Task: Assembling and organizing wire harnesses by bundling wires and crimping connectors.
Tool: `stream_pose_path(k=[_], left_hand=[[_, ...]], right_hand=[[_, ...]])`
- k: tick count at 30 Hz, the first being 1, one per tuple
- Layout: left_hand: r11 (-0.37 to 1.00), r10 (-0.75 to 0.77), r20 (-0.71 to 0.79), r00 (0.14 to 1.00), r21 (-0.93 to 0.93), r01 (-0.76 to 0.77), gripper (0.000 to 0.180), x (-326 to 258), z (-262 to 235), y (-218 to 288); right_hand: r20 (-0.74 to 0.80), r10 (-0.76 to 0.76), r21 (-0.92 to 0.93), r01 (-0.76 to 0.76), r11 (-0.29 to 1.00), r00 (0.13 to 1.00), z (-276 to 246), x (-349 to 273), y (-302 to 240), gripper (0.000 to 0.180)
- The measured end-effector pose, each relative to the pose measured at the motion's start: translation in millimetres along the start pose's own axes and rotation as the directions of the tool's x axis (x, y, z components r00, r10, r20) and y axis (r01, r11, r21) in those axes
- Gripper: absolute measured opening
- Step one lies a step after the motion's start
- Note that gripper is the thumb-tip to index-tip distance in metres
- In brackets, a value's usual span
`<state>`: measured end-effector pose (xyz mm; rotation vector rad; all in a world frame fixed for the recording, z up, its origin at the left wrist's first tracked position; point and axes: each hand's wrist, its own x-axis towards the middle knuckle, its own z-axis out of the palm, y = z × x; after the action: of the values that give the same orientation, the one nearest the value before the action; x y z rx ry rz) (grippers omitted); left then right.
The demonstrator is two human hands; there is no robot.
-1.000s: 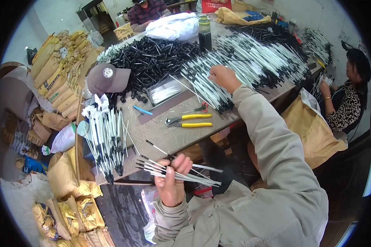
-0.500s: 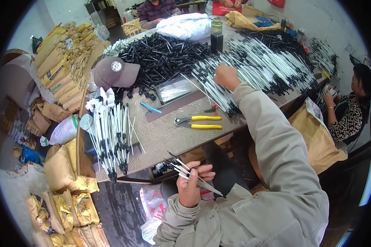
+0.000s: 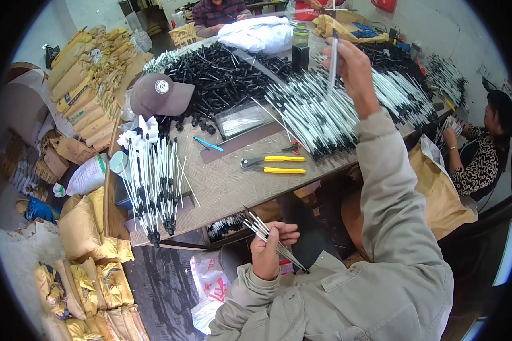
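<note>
My left hand (image 3: pixel 265 258) is closed on a small bundle of thin white rods with dark tips (image 3: pixel 259 228), held slanting in front of my body below the table edge. My right hand (image 3: pixel 355 71) is raised over the big pile of white rods with black ends (image 3: pixel 310 116). Between its fingers stands a whitish rod (image 3: pixel 334 59), upright and smeared by motion. Cable cutters with yellow handles (image 3: pixel 284 159) lie on the table between the two hands. Small red-handled scissors (image 3: pixel 295 148) rest just behind the cutters.
On the table (image 3: pixel 222 182) are a shallow clear-topped box (image 3: pixel 242 120), a blue tool (image 3: pixel 209 144), a grey cap (image 3: pixel 160 99) and a heap of black parts (image 3: pixel 227 77). More black-ended rods (image 3: pixel 156 184) overhang its left corner. Other people sit at the far side and right.
My right hand has risen from the rod pile, now with a rod in its fingers. My left hand and its bundle have shifted slightly right.
</note>
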<state>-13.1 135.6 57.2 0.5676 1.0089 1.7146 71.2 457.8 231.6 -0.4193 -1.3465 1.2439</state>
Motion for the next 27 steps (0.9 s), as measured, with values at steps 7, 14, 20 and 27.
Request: stream_pose_path(k=[7,14,20,27], left_hand=[[0.987,0.098,-0.269,0.958,-0.099,-0.129,0.027,24.1,-32.5,15.2],[0.984,0.16,-0.233,0.959,-0.036,-0.173,0.047,35.5,-22.4,15.2],[0.966,0.251,-0.183,0.951,-0.012,-0.257,0.045,30.9,11.7,20.9],[0.887,0.462,-0.281,0.842,0.138,-0.441,0.018,27.4,11.2,19.5]], right_hand=[[0.073,0.115,0.039,-0.118,0.992,0.991,-9.5,-152.9,-14.5,0.028],[-0.019,-0.112,0.218,0.114,0.969,0.994,-13.3,-230.0,10.8,0.024],[0.322,0.246,-0.146,-0.209,0.967,0.914,11.7,-253.3,29.8,0.019],[0.57,0.115,-0.35,0.113,0.93,0.814,20.3,-238.6,48.9,0.014]])
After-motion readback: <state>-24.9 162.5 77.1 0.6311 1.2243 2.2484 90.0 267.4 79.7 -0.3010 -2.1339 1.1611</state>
